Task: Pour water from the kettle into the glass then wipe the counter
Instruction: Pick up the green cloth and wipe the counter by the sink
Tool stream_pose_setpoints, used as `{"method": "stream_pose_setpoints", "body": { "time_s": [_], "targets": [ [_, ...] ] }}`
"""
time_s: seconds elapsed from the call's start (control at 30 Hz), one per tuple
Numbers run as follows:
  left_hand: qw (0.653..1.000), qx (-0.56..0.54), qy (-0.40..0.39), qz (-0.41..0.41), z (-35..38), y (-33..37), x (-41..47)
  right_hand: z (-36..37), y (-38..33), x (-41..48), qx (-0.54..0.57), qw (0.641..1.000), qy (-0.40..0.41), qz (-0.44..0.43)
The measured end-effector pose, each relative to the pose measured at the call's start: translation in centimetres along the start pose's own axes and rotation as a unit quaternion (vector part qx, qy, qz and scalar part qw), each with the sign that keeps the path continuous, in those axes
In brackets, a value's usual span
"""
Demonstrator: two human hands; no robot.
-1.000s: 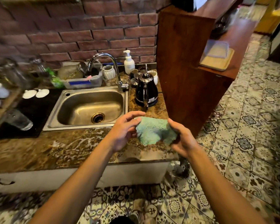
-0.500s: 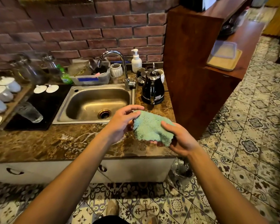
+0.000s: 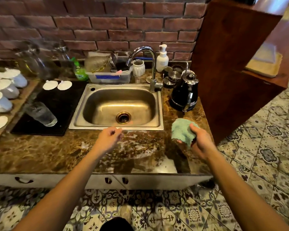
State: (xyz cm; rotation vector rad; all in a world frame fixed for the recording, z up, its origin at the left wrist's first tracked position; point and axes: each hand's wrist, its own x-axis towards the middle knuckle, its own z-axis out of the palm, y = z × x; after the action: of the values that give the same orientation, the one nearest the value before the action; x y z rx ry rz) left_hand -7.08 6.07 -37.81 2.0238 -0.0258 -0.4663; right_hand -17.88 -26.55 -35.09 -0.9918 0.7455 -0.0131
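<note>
Head camera is showing the right hand (image 3: 201,142) gripping a green cloth (image 3: 182,130) just above the counter (image 3: 40,155), near the kettle (image 3: 185,94) standing right of the sink (image 3: 159,110). The left hand (image 3: 108,139) is hovering loosely curled, holding nothing. The glass (image 3: 42,114) is holding water on the black mat (image 3: 62,100), so pouring looks done; wiping is waiting.

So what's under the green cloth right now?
The green cloth is gripped by the right hand, thumb on top, the rest of the hand beneath it. Below is the marble counter; the patch it covers is hidden, as is whether cloth and counter touch.
</note>
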Motion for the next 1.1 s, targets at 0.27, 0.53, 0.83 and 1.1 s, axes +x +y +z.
{"method": "stream_pose_setpoints", "body": {
  "time_s": [0.27,0.53,0.83,1.1],
  "targets": [
    [0.957,0.277,0.076,0.048,-9.8,-14.2,5.3,-1.9,4.1,7.0,-0.529,0.819,0.175,-0.139],
    [0.902,0.427,0.063,-0.015,-17.2,-24.2,3.9,-0.5,10.8,11.5,-0.618,0.771,0.1,-0.114],
    [0.879,0.472,0.069,0.012,-17.7,-26.8,4.1,-0.2,13.3,11.1,-0.572,0.802,0.122,-0.124],
    [0.875,0.475,0.097,0.021,-15.4,-27.2,3.0,2.8,16.8,7.8,-0.552,0.818,0.068,-0.147]
  ]
}}
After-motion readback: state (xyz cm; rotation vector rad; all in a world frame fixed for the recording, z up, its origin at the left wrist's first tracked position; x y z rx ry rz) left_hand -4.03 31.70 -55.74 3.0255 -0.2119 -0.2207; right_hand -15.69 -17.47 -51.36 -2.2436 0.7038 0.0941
